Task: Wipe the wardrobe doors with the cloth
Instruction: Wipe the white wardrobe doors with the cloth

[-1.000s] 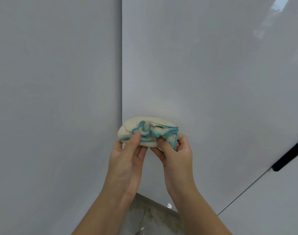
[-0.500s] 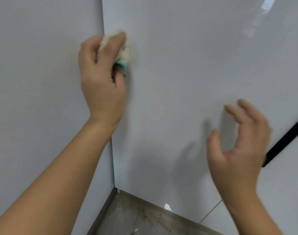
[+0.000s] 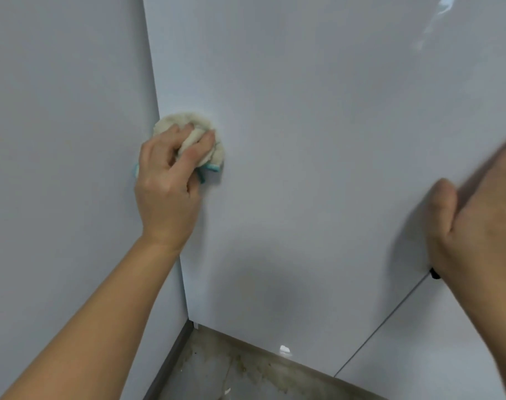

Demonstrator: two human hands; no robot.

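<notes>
**Cloth pressed to the door's left edge**

Our left hand [image 3: 168,183] is clamped on the cloth [image 3: 188,125], with fingers and thumb curled over the bunched cream wad so that a thick pad meets the wardrobe door [image 3: 318,140]. We judge the bunching to be deliberate: a wad gives us something firm to push through. Its blue-trimmed hem pokes out below the fingers, out of the way. The cloth lies against the door at its left edge, about halfway up the part we can see. It is just beside the seam where the door meets the side panel [image 3: 67,140]. Working from that edge should, we think, let us cross the door in strokes without missing a strip.

Our right hand [image 3: 482,226] is well apart from the cloth, over by the door's right edge. It is blurred, but the fingers look stretched out with the thumb set apart, and it holds nothing. Whether it touches the door we cannot tell; we guess it is there to steady the door. Behind its wrist a bit of black handle [image 3: 434,274] shows, at the gap to the neighbouring door [image 3: 419,356]. Below, a small white scrap [image 3: 285,350] lies on the stained floor [image 3: 246,379] at the door's bottom edge.
</notes>
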